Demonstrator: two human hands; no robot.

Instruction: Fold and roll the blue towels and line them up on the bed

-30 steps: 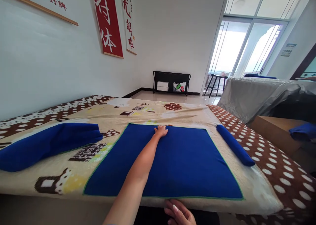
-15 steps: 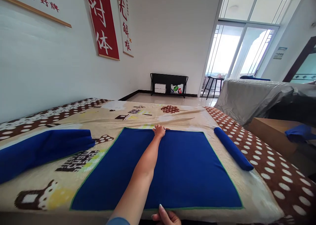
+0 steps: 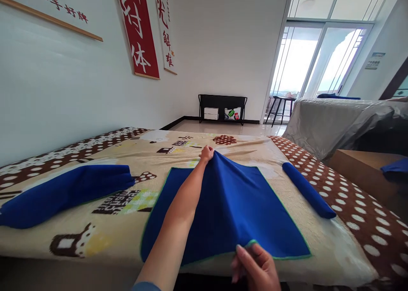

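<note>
At the centre of the frame, a blue fabric cloth with green edging (image 3: 264, 210) lies partly spread on a cream-and-brown patterned fleece blanket (image 3: 121, 240). The left hand (image 3: 207, 153) pinches its far edge; the right hand (image 3: 256, 265), at the bottom of the frame, holds the near edge in a narrow grip. A raised ridge runs between them, both sides sloping flat, so it appears unfolded. A compact blue fabric roll (image 3: 307, 189) lies at right, seemingly finished; a loosely bunched blue cloth (image 3: 63, 193) at left looks unarranged.
</note>
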